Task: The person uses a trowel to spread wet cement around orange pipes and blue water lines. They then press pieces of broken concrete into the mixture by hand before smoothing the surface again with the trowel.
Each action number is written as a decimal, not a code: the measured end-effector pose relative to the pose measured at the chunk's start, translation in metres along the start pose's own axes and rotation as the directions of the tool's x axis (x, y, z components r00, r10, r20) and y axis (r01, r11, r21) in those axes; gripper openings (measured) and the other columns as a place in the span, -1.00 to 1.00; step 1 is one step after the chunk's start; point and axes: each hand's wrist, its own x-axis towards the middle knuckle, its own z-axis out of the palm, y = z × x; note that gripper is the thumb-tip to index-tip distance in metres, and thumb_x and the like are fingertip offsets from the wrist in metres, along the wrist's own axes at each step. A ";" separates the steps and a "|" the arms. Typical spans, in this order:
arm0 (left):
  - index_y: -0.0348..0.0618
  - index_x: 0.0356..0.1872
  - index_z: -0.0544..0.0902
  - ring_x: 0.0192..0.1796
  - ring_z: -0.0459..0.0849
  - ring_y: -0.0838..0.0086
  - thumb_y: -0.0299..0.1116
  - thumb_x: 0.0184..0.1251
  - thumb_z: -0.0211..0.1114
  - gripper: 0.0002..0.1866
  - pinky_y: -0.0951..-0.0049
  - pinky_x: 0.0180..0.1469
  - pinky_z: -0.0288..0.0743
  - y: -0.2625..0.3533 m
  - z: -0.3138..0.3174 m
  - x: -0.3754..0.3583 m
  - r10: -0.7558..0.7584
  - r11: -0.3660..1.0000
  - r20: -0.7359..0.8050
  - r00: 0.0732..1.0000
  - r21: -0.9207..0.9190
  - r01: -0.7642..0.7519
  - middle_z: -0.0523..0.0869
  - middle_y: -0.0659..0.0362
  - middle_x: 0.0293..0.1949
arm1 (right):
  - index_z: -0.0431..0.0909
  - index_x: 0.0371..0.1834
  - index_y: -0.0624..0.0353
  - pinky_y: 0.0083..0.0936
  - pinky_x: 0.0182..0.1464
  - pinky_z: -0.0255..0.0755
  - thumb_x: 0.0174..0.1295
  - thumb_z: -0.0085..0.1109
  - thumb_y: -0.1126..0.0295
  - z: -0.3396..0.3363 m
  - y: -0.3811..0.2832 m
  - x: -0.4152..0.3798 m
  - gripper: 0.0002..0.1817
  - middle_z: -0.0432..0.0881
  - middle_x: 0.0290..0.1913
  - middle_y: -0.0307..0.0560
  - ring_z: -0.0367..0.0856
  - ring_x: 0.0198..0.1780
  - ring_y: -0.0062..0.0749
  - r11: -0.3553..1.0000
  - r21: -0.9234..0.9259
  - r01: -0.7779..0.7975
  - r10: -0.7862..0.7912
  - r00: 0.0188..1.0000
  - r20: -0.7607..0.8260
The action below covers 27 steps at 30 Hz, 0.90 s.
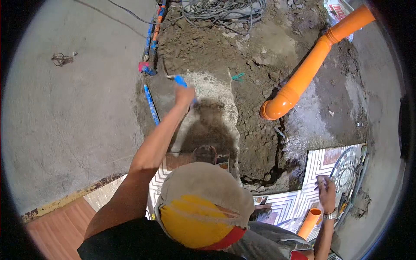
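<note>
My left hand (185, 95) is closed around the blue handle of a trowel (179, 80). Its thin metal neck and dark blade, seen nearly edge-on, point toward the grey mortar (167, 89) by the wall. Beneath that hand lies a pale, rough strip of floor (210, 86), partly in shadow. Over on the right, my right hand (326, 190) has its fingers loosely extended above patterned floor covering (310, 190), with nothing visible in it. A watch (331, 214) circles that wrist. Near it stands a short orange pipe (310, 223). A cap (203, 203) fills the lower middle.
A long orange drain pipe (303, 78) with an elbow lies across the dug soil (255, 143). Blue-wrapped pipes (151, 104) run along the left wall (78, 108). Tangled cables (223, 13) lie at the back, with a printed bag (338, 11) at the right.
</note>
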 end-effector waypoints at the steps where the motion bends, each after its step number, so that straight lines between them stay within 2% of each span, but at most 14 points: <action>1: -0.41 0.09 0.37 -0.26 0.71 0.11 -0.28 0.35 0.30 -0.53 0.08 -0.16 0.58 -0.031 -0.006 -0.004 0.158 0.972 -0.018 0.987 0.181 -0.153 0.67 -0.05 -0.25 | 0.63 -0.08 0.31 -0.50 -0.41 0.35 0.48 0.17 0.12 0.002 0.010 0.011 -0.62 0.60 -0.47 -0.22 0.46 -0.48 -0.54 0.997 0.060 0.045 -0.041 0.997 -0.072; 3: -0.38 0.11 0.33 -0.34 0.72 0.17 -0.32 0.35 0.30 -0.53 0.09 -0.25 0.61 -0.040 -0.028 -0.045 0.309 0.886 -0.009 0.951 0.367 -0.285 0.66 -0.02 -0.26 | 0.62 -0.08 0.32 -0.55 -0.35 0.39 0.49 0.14 0.16 -0.001 -0.014 0.023 -0.64 0.62 -0.44 -0.17 0.51 -0.42 -0.56 0.994 0.104 0.046 -0.039 0.997 -0.070; 5: -0.24 0.16 0.28 -0.46 0.67 0.33 -0.33 0.42 0.23 -0.57 0.21 -0.46 0.60 0.016 -0.052 -0.108 0.026 0.973 0.320 0.947 0.209 -0.098 0.63 0.02 -0.27 | 0.62 -0.08 0.32 -0.51 -0.33 0.40 0.50 0.12 0.18 -0.003 -0.035 0.029 -0.65 0.62 -0.43 -0.11 0.53 -0.41 -0.50 0.997 -0.003 0.073 -0.073 0.996 -0.053; 6: -0.24 0.16 0.28 -0.46 0.67 0.33 -0.33 0.42 0.23 -0.57 0.21 -0.46 0.60 0.015 -0.050 -0.112 0.030 0.973 0.322 0.946 0.206 -0.101 0.63 0.02 -0.27 | 0.62 -0.09 0.32 -0.47 -0.32 0.41 0.50 0.11 0.20 -0.004 -0.037 0.031 -0.67 0.62 -0.43 -0.06 0.54 -0.41 -0.44 0.990 -0.110 0.088 -0.093 0.995 -0.037; 7: -0.20 0.16 0.28 -0.50 0.64 0.38 -0.35 0.44 0.20 -0.61 0.27 -0.52 0.56 0.014 -0.048 -0.114 -0.001 0.993 0.231 0.973 0.115 -0.026 0.60 0.05 -0.31 | 0.62 -0.11 0.31 -0.36 -0.30 0.41 0.49 0.10 0.23 -0.005 -0.033 0.032 -0.69 0.62 -0.41 0.04 0.54 -0.42 -0.26 0.936 -0.270 0.227 -0.254 0.965 -0.067; 9: -0.16 0.16 0.28 -0.54 0.61 0.42 -0.36 0.47 0.16 -0.64 0.34 -0.58 0.53 0.020 -0.043 -0.101 -0.045 0.999 0.154 0.987 0.022 0.042 0.58 0.09 -0.36 | 0.62 -0.11 0.31 -0.32 -0.30 0.41 0.48 0.11 0.23 -0.009 -0.031 0.025 -0.69 0.63 -0.40 0.07 0.54 -0.43 -0.19 0.956 -0.228 0.187 -0.206 0.976 -0.065; 11: -0.14 -0.10 0.41 -0.62 0.51 0.42 -0.33 0.50 0.13 -0.86 0.33 -0.61 0.43 0.041 -0.040 -0.057 -0.029 0.967 -0.021 0.999 -0.253 0.023 0.53 0.18 -0.52 | 0.62 -0.13 0.33 -0.27 -0.32 0.38 0.48 0.12 0.20 -0.011 -0.024 0.018 -0.66 0.64 -0.38 0.12 0.53 -0.44 -0.12 0.973 -0.192 0.132 -0.146 0.987 -0.063; 14: -0.13 -0.31 0.42 -0.63 0.53 0.39 -0.34 0.49 0.10 -0.85 0.32 -0.62 0.43 0.064 -0.025 0.009 -0.076 0.966 0.069 0.995 -0.242 0.090 0.52 0.17 -0.59 | 0.61 -0.16 0.35 -0.29 -0.35 0.36 0.48 0.12 0.21 -0.016 -0.024 0.001 -0.66 0.63 -0.40 0.11 0.51 -0.47 -0.14 0.919 -0.355 0.171 -0.225 0.967 -0.116; 16: -0.12 -0.41 0.41 -0.63 0.54 0.39 -0.36 0.46 0.11 -0.80 0.33 -0.63 0.42 0.071 -0.003 0.022 -0.083 0.969 -0.001 0.997 -0.233 0.081 0.54 0.15 -0.60 | 0.60 -0.18 0.36 -0.34 -0.38 0.34 0.48 0.13 0.20 -0.018 -0.023 -0.008 -0.65 0.61 -0.43 0.05 0.49 -0.48 -0.22 0.914 -0.369 0.168 -0.236 0.961 -0.147; 18: -0.14 -0.40 0.43 -0.64 0.54 0.40 -0.37 0.47 0.11 -0.81 0.32 -0.62 0.42 0.050 -0.013 0.000 -0.038 0.985 0.037 0.999 -0.170 0.044 0.55 0.15 -0.59 | 0.61 -0.18 0.35 -0.38 -0.38 0.33 0.48 0.13 0.17 -0.020 -0.029 -0.005 -0.64 0.59 -0.46 0.00 0.48 -0.49 -0.28 0.989 -0.129 0.069 -0.084 0.990 -0.112; 20: -0.17 -0.33 0.43 -0.63 0.54 0.41 -0.37 0.47 0.12 -0.85 0.35 -0.61 0.44 0.029 -0.039 -0.033 0.050 0.992 0.182 0.982 0.107 -0.071 0.54 0.15 -0.60 | 0.61 -0.18 0.33 -0.40 -0.38 0.33 0.48 0.15 0.16 -0.014 -0.028 0.005 -0.64 0.57 -0.48 -0.05 0.47 -0.48 -0.33 0.995 -0.062 0.082 -0.090 0.988 -0.123; 22: -0.16 -0.23 0.42 -0.61 0.53 0.44 -0.37 0.47 0.12 -0.89 0.36 -0.61 0.47 0.036 -0.065 -0.068 -0.123 0.985 0.353 0.927 0.156 0.072 0.52 0.17 -0.58 | 0.61 -0.17 0.31 -0.40 -0.37 0.36 0.46 0.17 0.20 -0.010 -0.039 0.019 -0.68 0.60 -0.46 -0.01 0.50 -0.47 -0.30 0.988 -0.131 0.082 -0.092 0.993 -0.072; 26: -0.19 -0.17 0.39 -0.61 0.54 0.42 -0.41 0.44 0.13 -0.88 0.33 -0.62 0.48 0.046 -0.072 -0.095 -0.067 0.998 0.263 0.963 0.014 0.065 0.53 0.16 -0.54 | 0.60 -0.15 0.32 -0.38 -0.35 0.35 0.48 0.13 0.19 -0.010 -0.055 0.024 -0.67 0.60 -0.43 0.05 0.48 -0.47 -0.24 0.921 -0.303 0.246 -0.284 0.955 -0.087; 27: -0.20 -0.20 0.41 -0.61 0.53 0.42 -0.39 0.46 0.12 -0.88 0.33 -0.61 0.48 0.053 -0.070 -0.091 -0.077 0.990 0.198 0.977 -0.097 0.098 0.51 0.17 -0.55 | 0.60 -0.14 0.33 -0.33 -0.32 0.37 0.46 0.14 0.21 -0.013 -0.053 0.023 -0.68 0.63 -0.38 0.11 0.49 -0.44 -0.14 0.947 -0.271 0.176 -0.206 0.975 -0.089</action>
